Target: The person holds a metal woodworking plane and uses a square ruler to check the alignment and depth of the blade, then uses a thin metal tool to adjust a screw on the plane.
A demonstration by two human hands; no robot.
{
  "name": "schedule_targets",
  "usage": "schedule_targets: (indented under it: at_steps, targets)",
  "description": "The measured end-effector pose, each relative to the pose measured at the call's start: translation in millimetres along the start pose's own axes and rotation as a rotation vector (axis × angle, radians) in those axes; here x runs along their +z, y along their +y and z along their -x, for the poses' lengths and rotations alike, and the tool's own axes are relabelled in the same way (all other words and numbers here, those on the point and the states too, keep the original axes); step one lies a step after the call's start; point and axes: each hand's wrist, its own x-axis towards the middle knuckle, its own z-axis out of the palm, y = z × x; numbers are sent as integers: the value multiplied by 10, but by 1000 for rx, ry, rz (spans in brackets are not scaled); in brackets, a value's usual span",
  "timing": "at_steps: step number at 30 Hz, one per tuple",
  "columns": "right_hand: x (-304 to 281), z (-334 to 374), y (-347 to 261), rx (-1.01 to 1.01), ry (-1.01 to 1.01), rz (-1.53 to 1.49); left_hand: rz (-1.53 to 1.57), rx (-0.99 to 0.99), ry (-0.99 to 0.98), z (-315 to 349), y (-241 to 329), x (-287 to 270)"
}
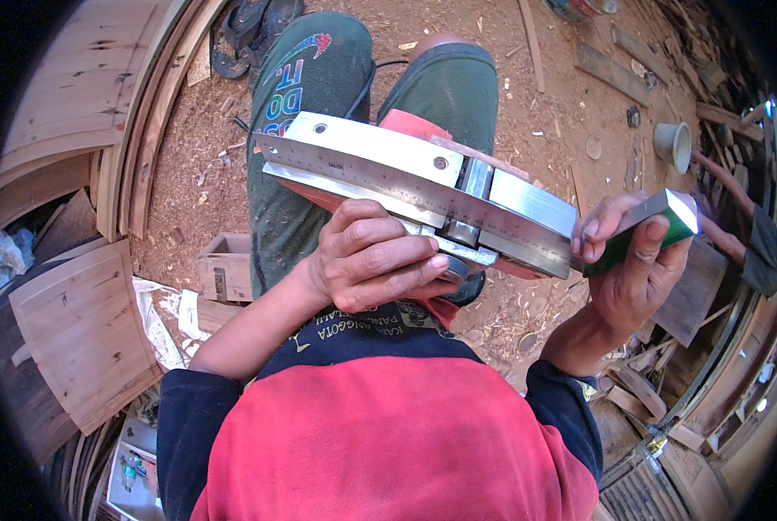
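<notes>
A power planer [519, 201] lies upside down across my lap, its bright metal sole facing up and its cutter drum showing in the gap. My left hand [373, 256] is closed around the near side of the planer, beside a round knob. In my right hand [638, 269] is the thick green and silver stock [666, 221] of a try square. The square's marked steel blade [341, 167] stretches along the planer's sole, crossing the drum opening. Whether the whole blade edge touches the sole, I cannot tell. Part of the planer's red body shows beneath.
Wood shavings cover the ground. Wooden panels [85, 326] lean at the left, near a small wooden box [225, 265]. Sandals [250, 35] lie beyond my legs. At the right are a white bucket [671, 143], scrap boards [610, 69] and another person's dark sleeve [762, 252].
</notes>
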Motion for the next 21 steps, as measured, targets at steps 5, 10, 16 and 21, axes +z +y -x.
schedule_targets:
  at_steps: [5, 10, 16, 21]
  targets:
    - [-13, 13, -10, -20, -11, -1, 19, -18, 3, -10, 9, 24]
    - [3, 0, 16, -23, -28, -23, -6, 8, 20, -19, -4, 1]
    - [5, 14, 10, -23, -20, -5, -2, 14, -2, -47, 7, -15]
    - [-264, -156, 279, -60, 249, -252, 8, -12, 24, -37, -8, 10]
